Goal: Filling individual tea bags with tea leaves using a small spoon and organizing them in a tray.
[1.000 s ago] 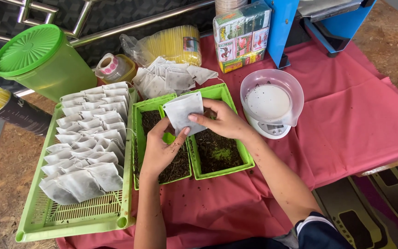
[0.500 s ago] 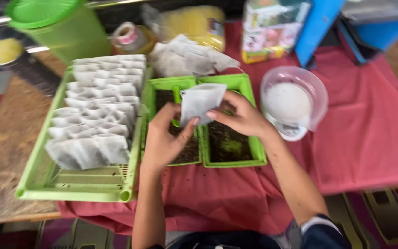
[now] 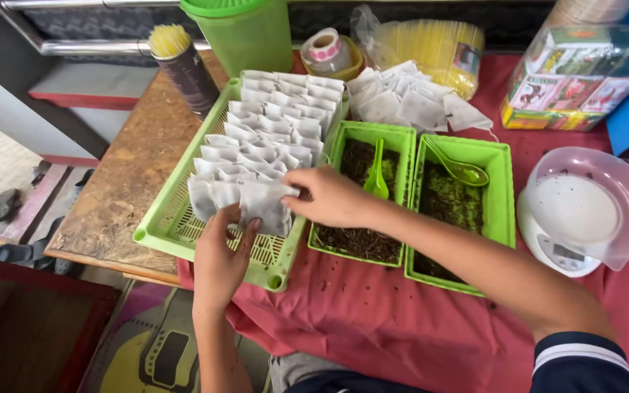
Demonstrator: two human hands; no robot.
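My left hand (image 3: pixel 221 256) and my right hand (image 3: pixel 330 197) both grip one white filter pouch (image 3: pixel 265 206) at the near end of a light green slotted tray (image 3: pixel 163 227). The pouch stands against the front row of several filled white pouches (image 3: pixel 265 138) lined up in that tray. Right of it are two small green tubs: one (image 3: pixel 389 137) with dark loose tea and a green spoon (image 3: pixel 378 173), the other (image 3: pixel 501 191) with greenish tea and a second green spoon (image 3: pixel 459 167).
A white kitchen scale with a clear bowl (image 3: pixel 588 211) sits at the right on the red cloth (image 3: pixel 373 320). Behind are loose empty pouches (image 3: pixel 409 102), a green lidded jug (image 3: pixel 243 33), a tape roll (image 3: pixel 325 49), yellow bagged straws (image 3: pixel 431 47) and a stack of colourful boxes (image 3: pixel 576 80).
Both hands carried the pouch from above the tea tubs leftward and down to the front of the slotted tray. The camera view shifted left.
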